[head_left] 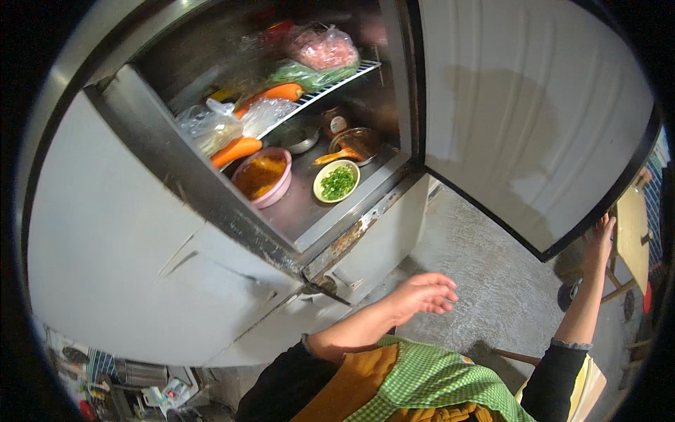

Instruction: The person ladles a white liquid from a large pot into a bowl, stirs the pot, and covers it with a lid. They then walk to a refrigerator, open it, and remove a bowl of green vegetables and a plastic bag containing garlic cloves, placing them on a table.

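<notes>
The refrigerator door (pixel 492 105) stands wide on the right, and my right hand (pixel 602 235) grips its lower outer edge; part of those fingers is hidden. My left hand (pixel 422 292) hovers empty in front of the refrigerator, its fingers loosely bent and apart. Inside, on the bottom, a small pale bowl of chopped green onions (pixel 337 182) sits nearest the front edge. Left of it is a pink bowl (pixel 280 188) with orange-brown contents. Behind the pale bowl stands a round pan (pixel 368 145) of dark sauce with an orange spatula (pixel 336 156) in it.
On the wire rack (pixel 316 96) lie carrots (pixel 283 92), bagged greens (pixel 309 74) and a bag of pink meat (pixel 323 50). A jar (pixel 336 122) and metal bowl (pixel 304 141) stand at the back. Beyond the door is a wooden table (pixel 631 235).
</notes>
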Motion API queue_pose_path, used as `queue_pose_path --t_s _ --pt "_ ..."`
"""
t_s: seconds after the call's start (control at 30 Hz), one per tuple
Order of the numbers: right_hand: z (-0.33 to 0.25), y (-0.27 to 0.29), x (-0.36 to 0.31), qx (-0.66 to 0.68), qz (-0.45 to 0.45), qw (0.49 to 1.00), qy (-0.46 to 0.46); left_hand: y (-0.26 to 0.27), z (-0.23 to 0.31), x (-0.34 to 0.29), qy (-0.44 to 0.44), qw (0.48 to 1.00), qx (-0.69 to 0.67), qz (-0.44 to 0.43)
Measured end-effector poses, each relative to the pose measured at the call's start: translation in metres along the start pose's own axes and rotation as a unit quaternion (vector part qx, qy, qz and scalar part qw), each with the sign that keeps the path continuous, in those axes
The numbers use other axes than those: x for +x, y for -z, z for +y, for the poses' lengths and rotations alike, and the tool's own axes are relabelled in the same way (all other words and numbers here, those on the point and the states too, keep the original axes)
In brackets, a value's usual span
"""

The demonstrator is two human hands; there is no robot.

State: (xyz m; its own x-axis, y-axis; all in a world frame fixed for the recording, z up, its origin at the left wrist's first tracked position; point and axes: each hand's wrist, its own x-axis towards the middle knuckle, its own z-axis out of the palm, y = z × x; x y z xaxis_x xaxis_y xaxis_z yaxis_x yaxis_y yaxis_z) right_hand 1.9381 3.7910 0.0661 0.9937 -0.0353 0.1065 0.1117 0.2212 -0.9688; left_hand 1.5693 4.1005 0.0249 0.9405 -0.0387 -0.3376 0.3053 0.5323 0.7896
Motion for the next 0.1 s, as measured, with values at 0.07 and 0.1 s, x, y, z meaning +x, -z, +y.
queue_pose_path --t_s 0.07,0.1 --pt "0.008 -0.003 -0.006 -0.062 -0.037 0.997 0.034 -0.023 -0.016 0.000 0.019 0.998 0.018 -0.050" --pt "0.006 0.000 -0.011 -0.076 -0.044 0.995 0.045 -0.034 -0.025 -0.002 0.024 0.997 0.037 -0.066"
